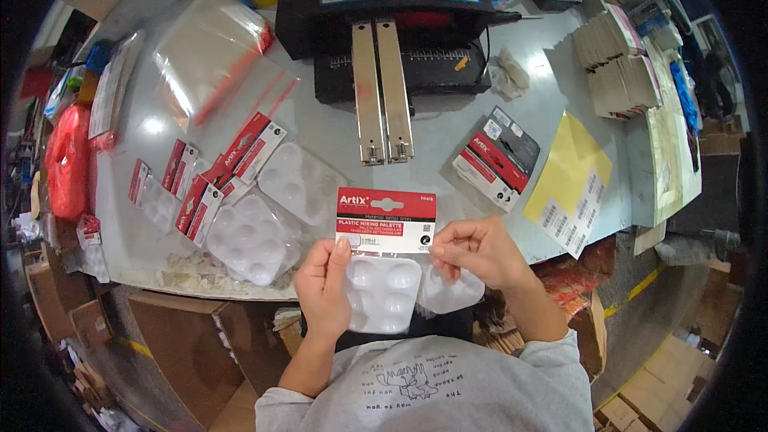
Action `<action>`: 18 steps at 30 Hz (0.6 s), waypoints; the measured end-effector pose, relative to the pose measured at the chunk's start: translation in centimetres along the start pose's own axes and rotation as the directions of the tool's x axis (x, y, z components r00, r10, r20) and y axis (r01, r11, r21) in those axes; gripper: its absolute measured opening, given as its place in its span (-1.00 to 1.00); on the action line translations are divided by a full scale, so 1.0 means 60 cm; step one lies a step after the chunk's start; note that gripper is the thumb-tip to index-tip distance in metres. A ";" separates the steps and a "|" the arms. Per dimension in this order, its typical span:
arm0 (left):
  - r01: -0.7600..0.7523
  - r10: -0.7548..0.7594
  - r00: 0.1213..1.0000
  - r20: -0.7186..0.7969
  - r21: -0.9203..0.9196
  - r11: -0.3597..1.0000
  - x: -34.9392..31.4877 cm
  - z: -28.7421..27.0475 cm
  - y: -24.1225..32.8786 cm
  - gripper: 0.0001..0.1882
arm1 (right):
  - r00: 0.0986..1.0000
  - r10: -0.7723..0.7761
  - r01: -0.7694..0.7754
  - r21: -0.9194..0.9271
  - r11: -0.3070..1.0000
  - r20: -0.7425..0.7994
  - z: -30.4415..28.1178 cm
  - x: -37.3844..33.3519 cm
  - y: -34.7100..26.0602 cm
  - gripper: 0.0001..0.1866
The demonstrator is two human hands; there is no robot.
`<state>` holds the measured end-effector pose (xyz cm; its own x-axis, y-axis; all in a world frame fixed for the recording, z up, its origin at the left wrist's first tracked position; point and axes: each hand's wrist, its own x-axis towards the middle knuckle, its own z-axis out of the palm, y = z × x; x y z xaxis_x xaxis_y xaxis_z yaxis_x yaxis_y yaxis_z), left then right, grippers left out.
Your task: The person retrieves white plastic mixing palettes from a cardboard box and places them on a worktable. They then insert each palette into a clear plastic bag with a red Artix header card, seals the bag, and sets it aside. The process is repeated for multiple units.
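Note:
In front of my body is a white paint palette (382,294) with round wells, hanging beneath a red and white header card (386,224). My left hand (325,284) grips the pack at its left side, the thumb lying on the card's lower left corner. At the lower right corner of the card, my right hand (480,252) is closed in a pinch on the edge. Partly hidden beneath that hand is another white palette (450,290). Several bagged palettes with similar cards (246,238) lie overlapping on the table to the left.
A black machine (384,16) with two metal rails (384,96) stands at the back. Loose header cards (494,158) and yellow sheets with white labels (570,184) lie to the right. Stacked cards (620,64) stand far right. Clear bags (212,52) lie back left.

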<state>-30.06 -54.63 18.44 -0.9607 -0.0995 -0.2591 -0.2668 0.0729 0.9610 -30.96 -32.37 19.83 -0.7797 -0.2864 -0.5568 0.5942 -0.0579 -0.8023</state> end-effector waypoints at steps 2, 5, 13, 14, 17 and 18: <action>-0.012 0.009 1.000 0.024 0.128 0.992 0.012 0.002 -0.004 -0.69 | 1.000 0.001 0.000 0.081 0.997 -0.016 0.004 0.011 0.001 -0.86; -0.028 0.022 1.000 0.022 0.352 0.935 0.057 0.013 -0.015 -0.66 | 0.994 0.031 -0.012 0.171 0.985 -0.104 0.006 0.055 -0.001 -0.84; -0.016 0.021 1.000 -0.014 0.336 0.942 0.097 0.029 -0.036 -0.65 | 0.973 -0.043 0.083 0.174 0.981 -0.225 0.003 0.099 0.010 -0.86; 0.018 -0.016 1.000 -0.009 0.315 0.949 0.095 0.029 -0.035 -0.65 | 0.976 -0.055 0.092 0.170 0.981 -0.211 0.003 0.100 0.010 -0.86; -0.008 0.015 1.000 -0.017 0.343 0.939 0.112 0.035 -0.033 -0.65 | 0.956 -0.120 0.147 0.085 0.985 -0.267 -0.002 0.116 0.003 -0.86; -0.002 0.010 1.000 -0.022 0.330 0.944 0.121 0.038 -0.033 -0.66 | 0.947 -0.149 0.171 0.053 0.984 -0.285 -0.003 0.123 0.000 -0.86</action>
<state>-36.72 -53.21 14.46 -0.9615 -0.1202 -0.2472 -0.2747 0.3963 0.8760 -36.75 -34.30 15.69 -0.8833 0.0105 -0.4688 0.4615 -0.1570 -0.8731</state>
